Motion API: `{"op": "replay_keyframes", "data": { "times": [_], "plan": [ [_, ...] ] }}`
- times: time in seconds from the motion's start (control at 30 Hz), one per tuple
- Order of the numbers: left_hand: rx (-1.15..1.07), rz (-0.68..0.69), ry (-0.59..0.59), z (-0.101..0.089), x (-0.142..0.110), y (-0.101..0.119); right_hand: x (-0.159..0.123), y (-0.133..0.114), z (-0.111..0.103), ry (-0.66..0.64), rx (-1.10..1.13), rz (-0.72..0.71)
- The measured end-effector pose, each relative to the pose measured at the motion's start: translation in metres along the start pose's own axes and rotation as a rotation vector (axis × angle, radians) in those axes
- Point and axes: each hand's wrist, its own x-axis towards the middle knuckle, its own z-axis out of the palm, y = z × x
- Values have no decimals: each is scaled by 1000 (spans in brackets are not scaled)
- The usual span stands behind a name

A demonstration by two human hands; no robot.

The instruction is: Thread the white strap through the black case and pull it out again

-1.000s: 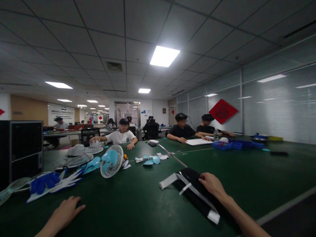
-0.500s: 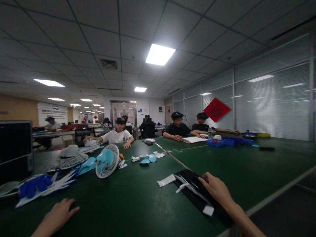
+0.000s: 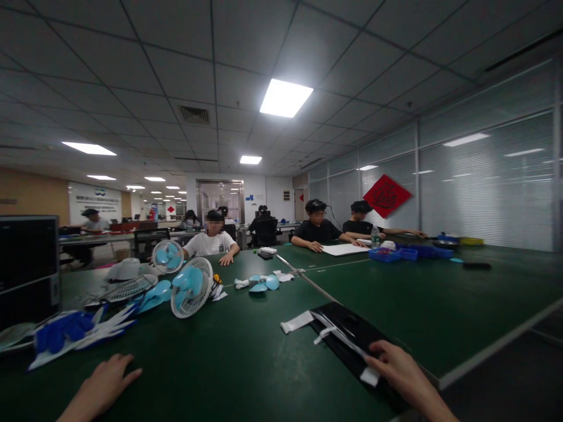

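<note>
My left hand [image 3: 103, 384] lies on the green table [image 3: 246, 357] at the lower left, fingers and thumb apart, with nothing in it. At the lower right, my right hand [image 3: 400, 366] is closed at the near edge of a flat, glossy black bag [image 3: 352, 322]. Thumb and fingertips meet by the bag's pale-edged opening; their exact grip is partly hidden. White strips [image 3: 297, 322] stick out from the bag's left side, and another white tab [image 3: 369, 376] lies just below the fingers. The hand and forearm cover the bag's near right corner.
Blue-and-white gloves [image 3: 79, 331] and fan parts with a white fan guard [image 3: 204, 293] lie at left. Light blue fan blades [image 3: 259, 284] are mid-table. Blue trays [image 3: 409, 252] stand far right. Co-workers sit across the table. A metal strip [image 3: 319, 284] runs along a table seam.
My right hand has moved down and nearer along the bag's edge. My left hand stays put. Across the table, a co-worker has raised a fan guard with blue blades upright.
</note>
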Motion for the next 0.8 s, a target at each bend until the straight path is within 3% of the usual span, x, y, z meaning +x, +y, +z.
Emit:
{"op": "replay_keyframes", "data": {
  "times": [0.2, 0.33, 0.6, 0.8],
  "plan": [
    [-1, 5, 12, -2, -3, 4, 4, 4, 4, -33, 206, 24],
    [14, 2, 54, -7, -11, 16, -1, -9, 2, -82, 340, 27],
    [21, -17, 24, -15, -19, 28, -6, -68, -7, 102, 368, -276],
    [13, -25, 7, -16, -20, 30, 36, -114, 7, 291, 204, -388]
  ]
}}
